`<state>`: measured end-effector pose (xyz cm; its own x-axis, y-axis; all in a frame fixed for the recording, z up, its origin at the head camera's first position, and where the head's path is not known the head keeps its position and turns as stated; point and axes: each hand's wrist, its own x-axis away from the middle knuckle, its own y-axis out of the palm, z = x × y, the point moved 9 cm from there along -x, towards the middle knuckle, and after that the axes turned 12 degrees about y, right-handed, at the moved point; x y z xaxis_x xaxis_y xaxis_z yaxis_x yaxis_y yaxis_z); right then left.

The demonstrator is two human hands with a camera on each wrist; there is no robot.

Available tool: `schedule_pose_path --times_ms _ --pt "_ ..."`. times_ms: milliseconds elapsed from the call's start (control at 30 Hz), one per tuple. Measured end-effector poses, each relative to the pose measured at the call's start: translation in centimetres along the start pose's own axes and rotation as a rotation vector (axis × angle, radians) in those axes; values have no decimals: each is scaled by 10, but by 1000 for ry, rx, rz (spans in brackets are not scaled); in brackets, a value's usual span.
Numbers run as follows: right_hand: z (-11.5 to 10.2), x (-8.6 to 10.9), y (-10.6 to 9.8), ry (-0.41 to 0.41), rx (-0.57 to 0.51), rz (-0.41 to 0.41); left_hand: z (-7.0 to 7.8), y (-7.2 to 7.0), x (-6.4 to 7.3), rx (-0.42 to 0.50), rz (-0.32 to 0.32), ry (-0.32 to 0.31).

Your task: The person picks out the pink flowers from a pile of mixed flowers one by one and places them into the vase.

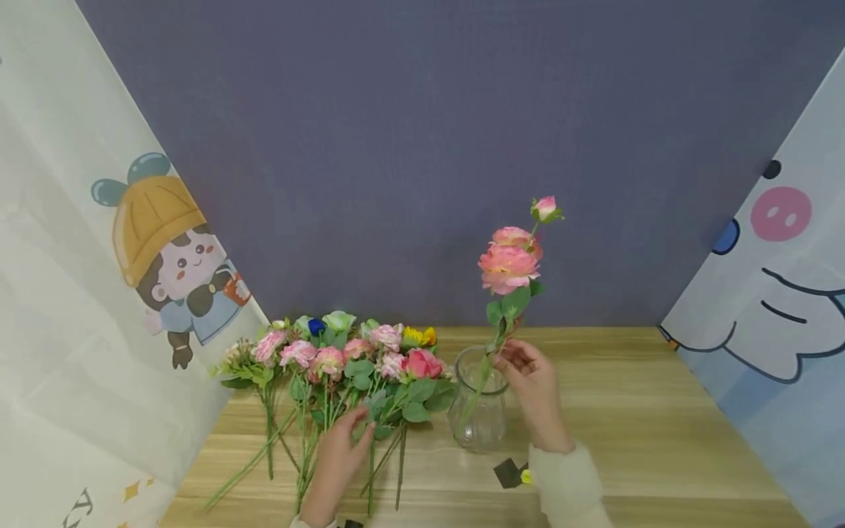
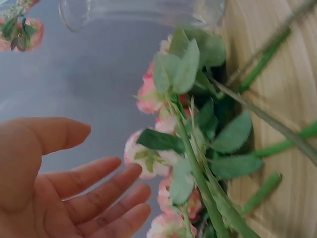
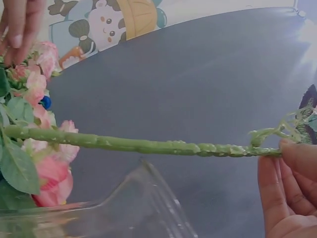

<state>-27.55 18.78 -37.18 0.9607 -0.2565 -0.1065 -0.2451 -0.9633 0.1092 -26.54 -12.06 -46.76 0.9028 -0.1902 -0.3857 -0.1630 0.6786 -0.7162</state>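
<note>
My right hand (image 1: 531,381) pinches an artificial peony (image 1: 508,268) by its green stem (image 3: 148,145), close under the leaves. Its pink blooms and one bud stand upright above the hand. The stem overlaps the clear glass vase (image 1: 478,433) in the head view, while the right wrist view shows it running alongside the vase's flared rim. My left hand (image 1: 343,447) is over the stems of the flower pile, palm and loosely bent fingers (image 2: 106,193) showing, with nothing held. Leafy green sprays (image 2: 185,144) and pink flowers are just beyond its fingertips.
Several artificial flowers lie across the left of the wooden table (image 1: 647,411), among them a yellow flower (image 1: 419,336), a blue bud (image 1: 316,326) and a red-pink rose (image 1: 422,363). A dark grey panel (image 1: 396,147) rises behind the table, with printed cloths on both sides.
</note>
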Motion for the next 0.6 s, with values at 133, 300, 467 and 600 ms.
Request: schedule_pose_path --times_ms 133,300,467,600 --pt "-7 -4 -2 -21 -3 -2 -13 -2 6 -22 -41 -98" --pt "-14 -9 -5 -32 10 10 -23 -1 12 -13 -62 -143" --pt "-22 -14 -7 -47 18 19 -32 -2 15 -23 -59 -177" --pt "-29 -17 -9 -58 -2 19 -37 -3 16 -35 -55 -198"
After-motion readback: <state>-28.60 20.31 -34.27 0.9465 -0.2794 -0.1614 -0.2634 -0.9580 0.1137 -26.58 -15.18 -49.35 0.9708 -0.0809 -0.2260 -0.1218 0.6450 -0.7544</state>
